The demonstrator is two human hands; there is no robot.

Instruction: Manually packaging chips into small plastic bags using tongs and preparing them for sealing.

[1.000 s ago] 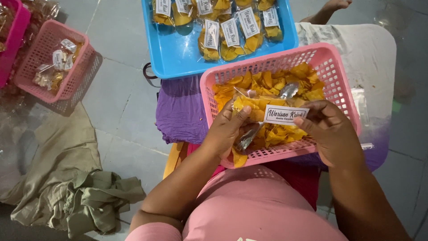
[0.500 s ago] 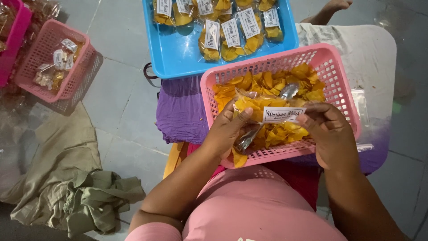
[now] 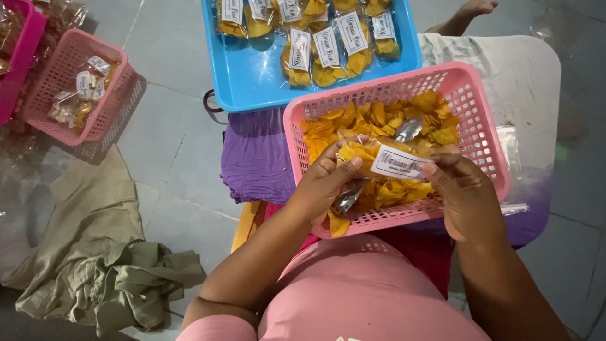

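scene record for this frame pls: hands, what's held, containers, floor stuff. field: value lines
left hand: grips left end of the clear bag of yellow chips, a metal spoon under its palm
right hand: holds the bag's right end, by its white label
pink basket: on the lap, loose yellow chips, second spoon resting in them
blue tray: beyond the basket, labelled filled bags
small pink basket: far left, few small packets
purple cloth: under the basket
olive cloth: crumpled on the floor
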